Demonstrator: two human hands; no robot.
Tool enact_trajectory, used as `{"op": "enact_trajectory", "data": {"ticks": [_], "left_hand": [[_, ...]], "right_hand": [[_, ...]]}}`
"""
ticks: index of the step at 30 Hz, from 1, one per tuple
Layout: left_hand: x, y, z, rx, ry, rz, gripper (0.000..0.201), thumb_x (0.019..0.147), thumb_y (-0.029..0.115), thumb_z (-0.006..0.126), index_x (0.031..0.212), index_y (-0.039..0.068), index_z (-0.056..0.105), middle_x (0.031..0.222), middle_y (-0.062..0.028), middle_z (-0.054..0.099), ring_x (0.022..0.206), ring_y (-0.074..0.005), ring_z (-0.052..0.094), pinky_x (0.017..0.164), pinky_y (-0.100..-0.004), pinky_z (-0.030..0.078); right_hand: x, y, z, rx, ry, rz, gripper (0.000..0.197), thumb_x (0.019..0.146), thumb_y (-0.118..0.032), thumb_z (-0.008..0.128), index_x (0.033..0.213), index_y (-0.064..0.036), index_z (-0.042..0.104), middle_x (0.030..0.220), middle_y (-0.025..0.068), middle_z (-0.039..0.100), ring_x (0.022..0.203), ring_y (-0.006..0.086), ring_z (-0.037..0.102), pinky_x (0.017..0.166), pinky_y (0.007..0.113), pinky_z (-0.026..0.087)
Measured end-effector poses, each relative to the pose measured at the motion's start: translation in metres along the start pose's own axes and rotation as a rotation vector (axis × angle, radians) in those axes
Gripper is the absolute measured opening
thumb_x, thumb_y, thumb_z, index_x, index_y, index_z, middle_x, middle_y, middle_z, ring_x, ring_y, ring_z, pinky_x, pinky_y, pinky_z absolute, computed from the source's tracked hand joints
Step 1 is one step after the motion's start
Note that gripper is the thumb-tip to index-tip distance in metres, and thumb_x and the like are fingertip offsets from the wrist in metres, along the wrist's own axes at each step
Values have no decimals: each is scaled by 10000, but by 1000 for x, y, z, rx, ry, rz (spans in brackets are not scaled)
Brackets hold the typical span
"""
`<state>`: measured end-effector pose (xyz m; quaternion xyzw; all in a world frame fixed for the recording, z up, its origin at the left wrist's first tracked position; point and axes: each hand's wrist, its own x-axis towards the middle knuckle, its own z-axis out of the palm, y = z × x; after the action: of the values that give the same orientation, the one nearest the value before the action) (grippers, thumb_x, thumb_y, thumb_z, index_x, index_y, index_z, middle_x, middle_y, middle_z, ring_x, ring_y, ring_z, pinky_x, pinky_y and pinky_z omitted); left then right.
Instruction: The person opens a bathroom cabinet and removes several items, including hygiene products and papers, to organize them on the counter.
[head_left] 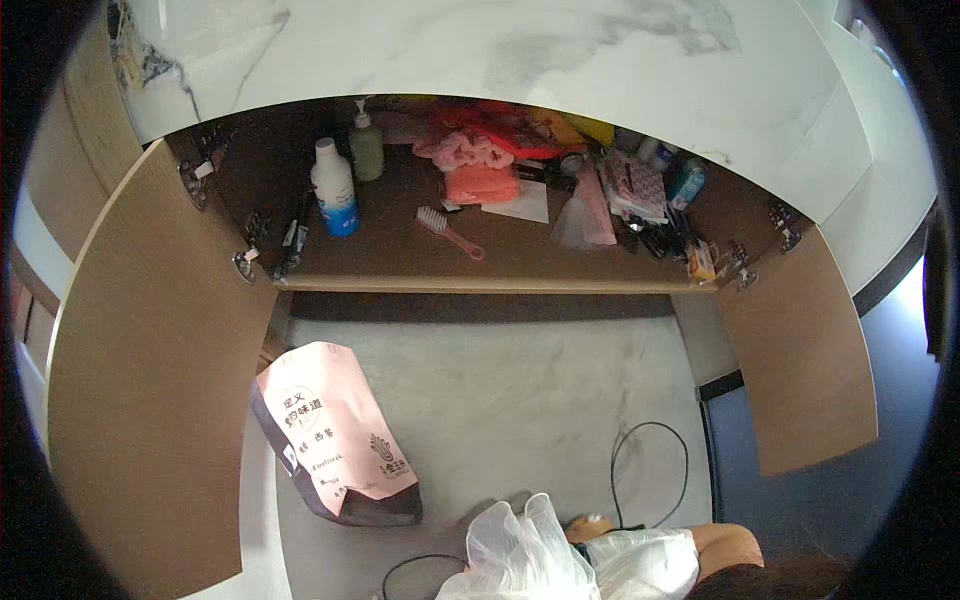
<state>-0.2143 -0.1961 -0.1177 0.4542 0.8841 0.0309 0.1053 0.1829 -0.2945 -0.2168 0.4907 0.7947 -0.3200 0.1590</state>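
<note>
My left hand does not show; sheer white fabric (525, 555) gathers at the lower edge. Beside it, a small patch of skin (590, 526) shows at the end of a white sleeve-like cloth (645, 562). It may be my right hand, but its fingers cannot be made out, nor anything in them. A thin black cable (687, 465) loops up from that spot. The nearest thing on the floor is a pink printed bag (335, 425) with dark sides, standing left of the fabric and apart from it.
Ahead, a low cabinet stands open, its left door (150, 390) and right door (805, 350) swung outward. Its shelf (390, 262) bears a white-and-blue bottle (335, 190), a green pump bottle (367, 145), a pink brush (450, 234), a pink scrunchie (465, 150) and clutter at right. A marble-patterned counter (450, 50) overhangs it.
</note>
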Motion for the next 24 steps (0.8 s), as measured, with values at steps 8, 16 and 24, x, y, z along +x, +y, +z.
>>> {"op": "enact_trajectory", "data": {"ticks": [8,16,24], "left_hand": [[18,26,-4,59,-212,40,537,766,436,530,1181,98,479,1146,-179,522,1025,-324,526,901,-447,367],[20,31,-26,188,-386,-2,490,776,411,497,1129,72,523,1124,-208,528,1030,-343,521,892,-451,380],[0,82,-49,358,-700,56,459,785,386,464,1076,46,567,1101,-236,534,1036,-361,516,884,-454,392]], "right_hand": [[-4,-9,-5,38,-28,22,167,711,-198,523,748,-50,590,768,94,557,726,246,554,631,396,434],[24,18,4,37,-84,-145,186,720,-210,521,718,-39,595,718,118,564,683,268,562,605,420,438],[177,37,-97,31,356,-220,212,732,-227,518,693,-34,595,675,143,573,645,300,568,580,447,440]]}}
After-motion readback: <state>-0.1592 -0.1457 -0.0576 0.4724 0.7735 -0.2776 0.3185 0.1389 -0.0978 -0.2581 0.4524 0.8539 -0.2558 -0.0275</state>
